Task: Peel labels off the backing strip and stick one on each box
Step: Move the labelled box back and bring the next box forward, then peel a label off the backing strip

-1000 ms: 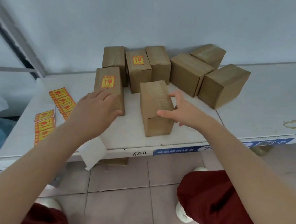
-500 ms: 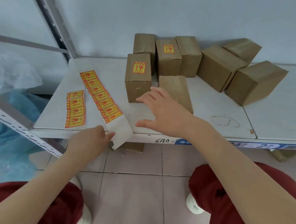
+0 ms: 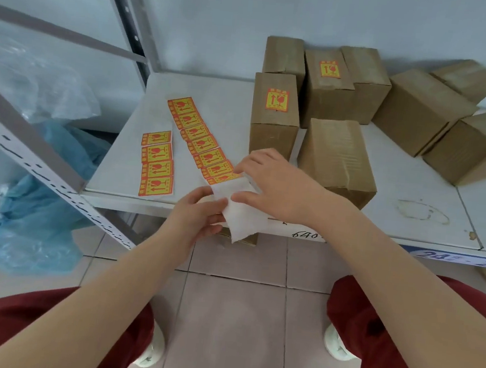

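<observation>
A long backing strip with yellow-and-red labels lies diagonally on the white shelf. Its bare white end hangs over the front edge. My left hand pinches that white end from below. My right hand rests on the strip's last label, fingers spread, thumb on the white paper. A shorter label strip lies to the left. Two brown boxes carry labels: a near one and a far one. An unlabelled box sits just right of my right hand.
More plain boxes stand at the back and to the right. A grey shelf upright rises at the left, with blue and clear plastic bags beside it. Tiled floor and my red-trousered knees lie below.
My right hand left the plain box and came down-left onto the end of the long strip. My left hand took hold of the strip's white end. The view swung left.
</observation>
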